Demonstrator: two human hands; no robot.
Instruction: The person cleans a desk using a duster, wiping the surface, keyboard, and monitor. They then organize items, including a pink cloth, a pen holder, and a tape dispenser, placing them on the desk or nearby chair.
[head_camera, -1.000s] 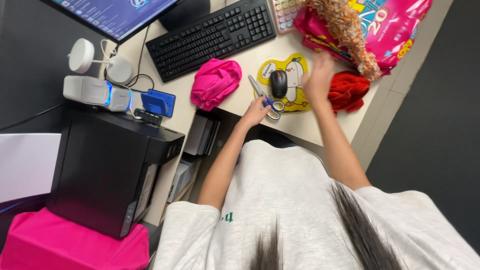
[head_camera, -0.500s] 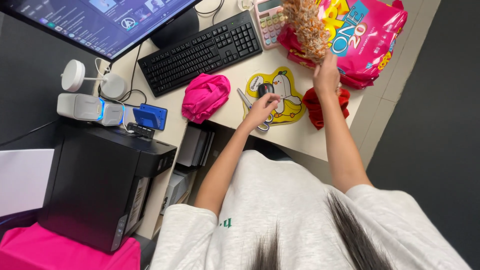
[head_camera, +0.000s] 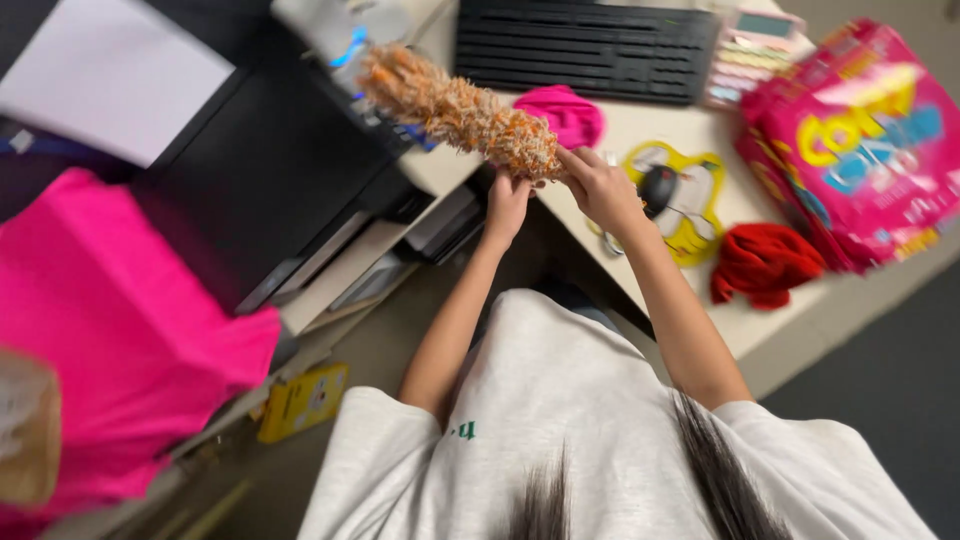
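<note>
A long fluffy orange and white duster (head_camera: 455, 110) stretches up and to the left over the desk edge. My right hand (head_camera: 600, 187) grips its near end. My left hand (head_camera: 508, 200) is closed on the same end from below, right beside the other hand. Behind my right hand, a black mouse (head_camera: 660, 188) sits on a yellow cartoon mouse pad (head_camera: 700, 235). The scissors are not in sight.
A pink cloth (head_camera: 570, 113) lies by the black keyboard (head_camera: 590, 45). A red cloth (head_camera: 765, 263) and a big pink package (head_camera: 860, 140) are at the right. A pink calculator (head_camera: 750, 55) lies behind. A black printer (head_camera: 260, 170) stands on the left over pink fabric (head_camera: 100, 330).
My right hand brought the duster from the package down and left. My left hand left the scissors and mouse and took the duster's end. The view swung left.
</note>
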